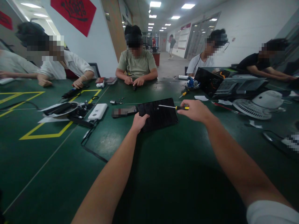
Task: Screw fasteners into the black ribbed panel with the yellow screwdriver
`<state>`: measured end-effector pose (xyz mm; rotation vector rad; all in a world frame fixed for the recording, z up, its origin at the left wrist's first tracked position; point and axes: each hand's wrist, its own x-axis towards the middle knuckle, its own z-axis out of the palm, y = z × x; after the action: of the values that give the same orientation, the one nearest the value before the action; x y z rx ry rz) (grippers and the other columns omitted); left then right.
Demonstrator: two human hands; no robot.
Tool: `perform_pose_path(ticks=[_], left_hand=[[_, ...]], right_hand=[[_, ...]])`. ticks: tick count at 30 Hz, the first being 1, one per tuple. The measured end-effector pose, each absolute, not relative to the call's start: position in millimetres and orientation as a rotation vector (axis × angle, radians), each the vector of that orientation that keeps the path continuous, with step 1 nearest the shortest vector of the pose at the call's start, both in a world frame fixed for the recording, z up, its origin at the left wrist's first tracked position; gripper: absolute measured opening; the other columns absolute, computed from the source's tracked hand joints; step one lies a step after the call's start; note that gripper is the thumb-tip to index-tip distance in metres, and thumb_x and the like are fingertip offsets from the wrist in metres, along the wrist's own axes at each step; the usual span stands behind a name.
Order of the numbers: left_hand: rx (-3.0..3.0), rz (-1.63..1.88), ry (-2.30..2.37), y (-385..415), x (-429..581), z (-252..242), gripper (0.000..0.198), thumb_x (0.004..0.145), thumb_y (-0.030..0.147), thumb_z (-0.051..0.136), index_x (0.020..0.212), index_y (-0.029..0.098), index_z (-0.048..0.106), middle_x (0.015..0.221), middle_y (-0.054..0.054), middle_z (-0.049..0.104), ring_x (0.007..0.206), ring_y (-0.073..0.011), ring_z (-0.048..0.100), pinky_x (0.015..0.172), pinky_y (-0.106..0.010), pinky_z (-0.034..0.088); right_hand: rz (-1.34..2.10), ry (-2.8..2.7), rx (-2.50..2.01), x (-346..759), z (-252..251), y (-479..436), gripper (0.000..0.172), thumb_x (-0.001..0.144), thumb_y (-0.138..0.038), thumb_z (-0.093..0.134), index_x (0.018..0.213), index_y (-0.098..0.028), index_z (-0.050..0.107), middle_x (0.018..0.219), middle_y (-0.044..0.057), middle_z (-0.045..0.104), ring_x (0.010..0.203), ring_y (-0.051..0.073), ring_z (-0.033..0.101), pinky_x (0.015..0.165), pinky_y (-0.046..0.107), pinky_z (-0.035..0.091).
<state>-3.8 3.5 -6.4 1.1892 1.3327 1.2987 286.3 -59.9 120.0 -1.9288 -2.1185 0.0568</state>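
Observation:
A flat black rectangular panel lies tilted just above or on the green table, its exact contact hidden. My left hand grips its left edge, thumb on the top face. In my right hand is a screwdriver with a yellow and black handle, fingers wrapped round the handle. Its metal shaft points left across the panel, the tip near a small light spot. Beside the panel's left edge lies a dark flat box, partly blurred out.
A white power bank with a cable and a round metal-rimmed object lie left. At right are a white fan, an open computer case and a yellow screwdriver. Several people sit around the green table.

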Motion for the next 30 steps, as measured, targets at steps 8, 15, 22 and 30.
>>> perform_pose_path(ticks=[8, 15, 22, 30], left_hand=[[1.192, 1.297, 1.339, 1, -3, -3, 0.029, 0.064, 0.033, 0.08, 0.089, 0.018, 0.073, 0.089, -0.008, 0.076, 0.086, -0.0274, 0.071, 0.085, -0.042, 0.056], [1.202, 1.31, 1.374, 4, -3, -7, 0.029, 0.063, 0.034, 0.08, 0.085, 0.017, 0.072, 0.082, -0.004, 0.073, 0.081, -0.0243, 0.068, 0.084, -0.04, 0.056], [1.17, 1.319, 1.38, 5, -2, -7, 0.033, 0.059, 0.034, 0.08, 0.086, 0.018, 0.07, 0.083, -0.004, 0.073, 0.082, -0.0246, 0.069, 0.082, -0.04, 0.057], [1.162, 1.304, 1.37, 5, -1, -7, 0.032, 0.06, 0.033, 0.081, 0.087, 0.019, 0.069, 0.087, -0.006, 0.074, 0.087, -0.0271, 0.071, 0.083, -0.041, 0.06]], right_hand=[[-0.019, -2.149, -1.955, 284, 146, -54, 0.034, 0.092, -0.051, 0.07, 0.108, -0.025, 0.084, 0.1, 0.011, 0.08, 0.093, 0.031, 0.07, 0.076, 0.04, 0.047], [-0.071, -2.182, -1.874, 277, 163, -58, 0.032, 0.091, -0.052, 0.068, 0.1, -0.027, 0.086, 0.094, 0.009, 0.081, 0.088, 0.03, 0.072, 0.072, 0.039, 0.048], [-0.111, -2.201, -1.829, 283, 158, -63, 0.032, 0.093, -0.05, 0.066, 0.1, -0.027, 0.088, 0.092, 0.01, 0.082, 0.089, 0.031, 0.073, 0.074, 0.041, 0.049], [-0.11, -2.18, -1.833, 278, 154, -62, 0.024, 0.089, -0.045, 0.073, 0.101, -0.029, 0.086, 0.096, 0.008, 0.081, 0.092, 0.031, 0.072, 0.076, 0.041, 0.049]])
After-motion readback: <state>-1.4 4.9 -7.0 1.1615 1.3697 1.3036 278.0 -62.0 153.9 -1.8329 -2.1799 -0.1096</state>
